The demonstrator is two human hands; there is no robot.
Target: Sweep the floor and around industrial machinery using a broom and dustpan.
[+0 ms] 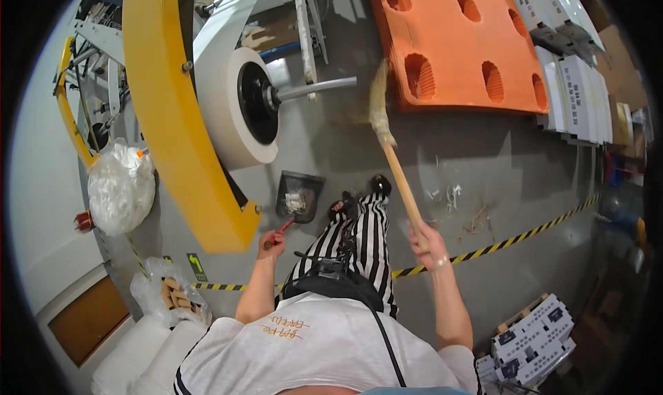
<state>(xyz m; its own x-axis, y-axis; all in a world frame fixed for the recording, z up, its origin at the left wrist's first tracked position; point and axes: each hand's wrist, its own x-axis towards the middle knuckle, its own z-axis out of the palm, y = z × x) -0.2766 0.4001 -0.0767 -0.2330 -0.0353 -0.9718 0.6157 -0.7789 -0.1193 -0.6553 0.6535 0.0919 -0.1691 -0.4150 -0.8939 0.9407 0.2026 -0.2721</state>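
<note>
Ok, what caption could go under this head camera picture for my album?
Left hand holds a dustpan on the grey floor while the right hand holds a broom.

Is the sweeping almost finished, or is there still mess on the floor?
Partly done. The dustpan already has pale scraps in it, held by its red handle in the left hand. The right hand grips the broom, its bristles raised near the orange pallet. Left to do: white bits and a twig lie on the grey floor near the striped tape.
</note>
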